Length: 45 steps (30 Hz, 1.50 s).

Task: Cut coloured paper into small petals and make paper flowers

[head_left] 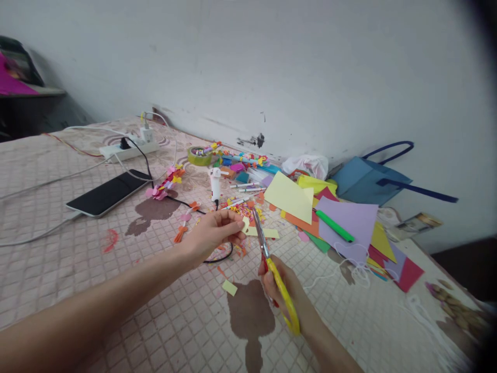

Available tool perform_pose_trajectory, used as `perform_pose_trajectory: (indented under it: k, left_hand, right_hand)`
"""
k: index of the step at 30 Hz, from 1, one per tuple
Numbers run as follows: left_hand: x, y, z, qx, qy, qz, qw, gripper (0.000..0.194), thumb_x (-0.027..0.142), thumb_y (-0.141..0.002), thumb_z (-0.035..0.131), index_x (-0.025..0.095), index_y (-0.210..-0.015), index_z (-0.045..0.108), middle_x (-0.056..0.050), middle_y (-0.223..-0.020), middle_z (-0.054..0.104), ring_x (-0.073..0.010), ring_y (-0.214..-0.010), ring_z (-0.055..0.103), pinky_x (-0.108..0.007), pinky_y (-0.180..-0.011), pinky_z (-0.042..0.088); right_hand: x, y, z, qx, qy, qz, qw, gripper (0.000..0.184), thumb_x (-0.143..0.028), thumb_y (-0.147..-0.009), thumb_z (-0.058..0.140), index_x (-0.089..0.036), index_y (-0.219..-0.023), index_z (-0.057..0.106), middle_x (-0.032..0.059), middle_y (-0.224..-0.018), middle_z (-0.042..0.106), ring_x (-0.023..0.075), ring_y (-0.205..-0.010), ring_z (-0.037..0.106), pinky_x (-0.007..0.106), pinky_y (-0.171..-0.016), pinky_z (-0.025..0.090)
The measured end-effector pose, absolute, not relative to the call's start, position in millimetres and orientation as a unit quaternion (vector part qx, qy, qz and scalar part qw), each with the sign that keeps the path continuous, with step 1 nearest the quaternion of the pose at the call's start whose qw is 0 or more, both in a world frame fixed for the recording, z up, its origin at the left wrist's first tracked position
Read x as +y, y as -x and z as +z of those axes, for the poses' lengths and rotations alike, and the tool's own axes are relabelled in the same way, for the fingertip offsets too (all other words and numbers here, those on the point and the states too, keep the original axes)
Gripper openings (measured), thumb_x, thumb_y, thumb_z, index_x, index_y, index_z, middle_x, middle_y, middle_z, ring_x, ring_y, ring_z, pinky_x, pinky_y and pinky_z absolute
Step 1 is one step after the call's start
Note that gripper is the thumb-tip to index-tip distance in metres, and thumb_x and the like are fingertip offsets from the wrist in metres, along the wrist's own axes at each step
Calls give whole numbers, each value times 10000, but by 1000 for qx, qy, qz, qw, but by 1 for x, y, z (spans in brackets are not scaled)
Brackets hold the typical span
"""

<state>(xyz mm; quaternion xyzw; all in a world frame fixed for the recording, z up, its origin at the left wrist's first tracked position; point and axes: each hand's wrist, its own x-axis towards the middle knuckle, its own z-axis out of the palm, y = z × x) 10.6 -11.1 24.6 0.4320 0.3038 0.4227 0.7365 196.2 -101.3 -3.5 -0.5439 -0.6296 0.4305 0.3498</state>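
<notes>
My left hand (215,230) pinches a small pale yellow paper piece (262,232) by its left end, fingers closed on it. My right hand (285,295) is wrapped round the yellow handles of a pair of scissors (272,261). The blades point up and away, and their tips meet the paper piece. Both hands hover just above a patterned pinkish mat (116,280). A small yellow paper scrap (229,287) lies on the mat below my hands.
Coloured paper sheets (341,217) with a green marker (334,226) lie to the right, beside a blue bag (368,178). A phone (106,192), power strip (128,150) and cables sit at left. Pens, paper flowers (166,184), a tape roll (199,155) and white string (359,269) are scattered about.
</notes>
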Motion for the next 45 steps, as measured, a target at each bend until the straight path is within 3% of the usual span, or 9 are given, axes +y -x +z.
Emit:
perform_pose_trajectory:
  k: [13,24,28,32,36,41,45]
  left_hand:
    - [-16,-13,28,318,-388,465,730,219,262,-704,744,137,-740,567,2,-737,643,-111,-697,651,-224,-682,510]
    - [-19,-15,25,319,-401,479,713,186,266,-726,717,135,-743,586,3,-729,638,-84,-671,608,-218,-708,493]
    - [-19,-16,22,323,-428,476,697,177,275,-748,693,142,-767,578,10,-748,623,-87,-681,599,-233,-723,490]
    - [-22,-15,22,298,-581,461,601,139,270,-790,649,145,-778,589,-35,-841,634,-136,-764,598,-264,-709,477]
    - [-27,-13,23,199,-758,439,440,61,180,-843,591,155,-804,630,-86,-1054,617,-189,-1016,566,-324,-885,433]
    - [-30,-12,21,89,-867,380,310,161,70,-860,530,179,-873,649,-94,-1163,562,-184,-1092,532,-314,-922,423]
    - [-32,-13,18,60,-882,362,294,176,62,-853,538,185,-934,633,-92,-1205,548,-192,-1139,507,-322,-963,403]
  right_hand:
    - [-103,-188,3,-641,591,373,318,290,-481,-790,468,-209,-725,392,-67,-569,325,93,-496,290,234,-462,249]
    - [-102,-187,3,-645,592,355,328,385,-573,-767,478,-204,-682,410,-53,-565,356,97,-504,324,229,-458,270]
    - [-102,-190,-4,-609,571,423,351,454,-652,-776,472,-203,-723,433,-60,-544,366,84,-452,327,214,-413,273]
    - [-99,-192,-10,-504,491,571,422,484,-683,-800,433,-200,-799,456,-63,-530,420,67,-373,327,200,-355,294]
    - [-95,-194,-1,-448,419,642,459,361,-544,-806,555,-195,-779,471,-72,-471,435,66,-349,351,190,-353,317]
    - [-93,-195,5,-409,396,675,469,293,-403,-742,666,-202,-748,453,-98,-434,416,55,-344,333,174,-357,321]
    - [-93,-194,-2,-405,420,653,483,296,-374,-705,687,-205,-738,446,-104,-441,411,57,-337,342,182,-351,311]
